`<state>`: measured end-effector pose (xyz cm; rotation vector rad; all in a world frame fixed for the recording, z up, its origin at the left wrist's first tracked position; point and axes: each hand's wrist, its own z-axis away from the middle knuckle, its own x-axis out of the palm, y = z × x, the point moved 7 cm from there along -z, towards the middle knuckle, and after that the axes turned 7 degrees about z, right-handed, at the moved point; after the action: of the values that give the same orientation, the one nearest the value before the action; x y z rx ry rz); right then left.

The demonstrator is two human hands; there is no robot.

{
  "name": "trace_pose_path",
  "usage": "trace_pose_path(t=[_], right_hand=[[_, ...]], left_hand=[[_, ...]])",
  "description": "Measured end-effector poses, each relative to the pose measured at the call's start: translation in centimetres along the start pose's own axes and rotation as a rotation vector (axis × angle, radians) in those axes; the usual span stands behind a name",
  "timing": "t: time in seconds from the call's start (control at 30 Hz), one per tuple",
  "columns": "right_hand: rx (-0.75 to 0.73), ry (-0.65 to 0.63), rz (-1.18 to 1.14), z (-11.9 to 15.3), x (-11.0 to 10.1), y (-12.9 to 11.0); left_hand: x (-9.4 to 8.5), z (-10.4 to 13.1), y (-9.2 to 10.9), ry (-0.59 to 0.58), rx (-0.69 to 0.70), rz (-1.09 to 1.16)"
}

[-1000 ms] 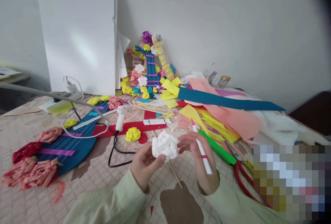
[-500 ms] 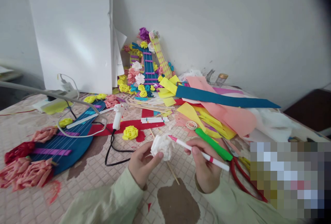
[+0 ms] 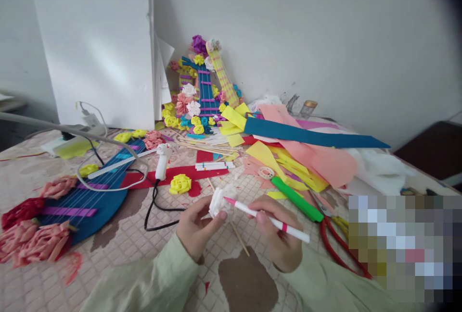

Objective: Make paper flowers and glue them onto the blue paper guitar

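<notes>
My left hand (image 3: 199, 228) is closed around a white crepe-paper flower (image 3: 217, 201), its thumb pressed on the front petals. In my right hand (image 3: 277, 232) is a white marker (image 3: 269, 218) with a pink tip and a pink band. That tip is at the flower's right side and appears to touch the petals. A thin wooden stick (image 3: 240, 237) lies on the table below the flower; I cannot tell whether it is joined to it. Just beyond sits a yellow paper flower (image 3: 180, 184) beside a white glue gun (image 3: 163, 160).
A blue paper guitar (image 3: 97, 201) with flowers lies at left, under a white cable. Red-handled scissors (image 3: 335, 249) and a green roll (image 3: 298, 199) are at right. Paper strips (image 3: 314, 136), several markers (image 3: 214, 166) and decorated guitars (image 3: 205, 88) stand or lie toward the wall.
My right hand has brought the marker leftward, its pink tip now over the white flower's petals. The left hand keeps its hold on the flower. The view has shifted slightly.
</notes>
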<state>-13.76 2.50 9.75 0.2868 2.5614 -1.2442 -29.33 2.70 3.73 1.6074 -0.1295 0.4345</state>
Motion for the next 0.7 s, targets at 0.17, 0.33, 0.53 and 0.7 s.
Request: trace_pose_path(t=[0.17, 0.33, 0.53, 0.7], right_hand=[[0.001, 0.055, -0.054, 0.0, -0.5, 0.0], [0.010, -0.014, -0.037, 0.0, -0.1, 0.0], [0.165, 0.086, -0.025, 0.4, -0.4, 1.9], [0.200, 0.164, -0.051, 0.4, -0.8, 2.4]], left_hand=[[-0.1, -0.2, -0.1, -0.011, -0.013, -0.007], [-0.3, -0.1, -0.2, 0.040, -0.001, -0.001], [-0.2, 0.0, 0.0, 0.056, -0.006, 0.039], [-0.3, -0.1, 0.0, 0.052, -0.006, 0.037]])
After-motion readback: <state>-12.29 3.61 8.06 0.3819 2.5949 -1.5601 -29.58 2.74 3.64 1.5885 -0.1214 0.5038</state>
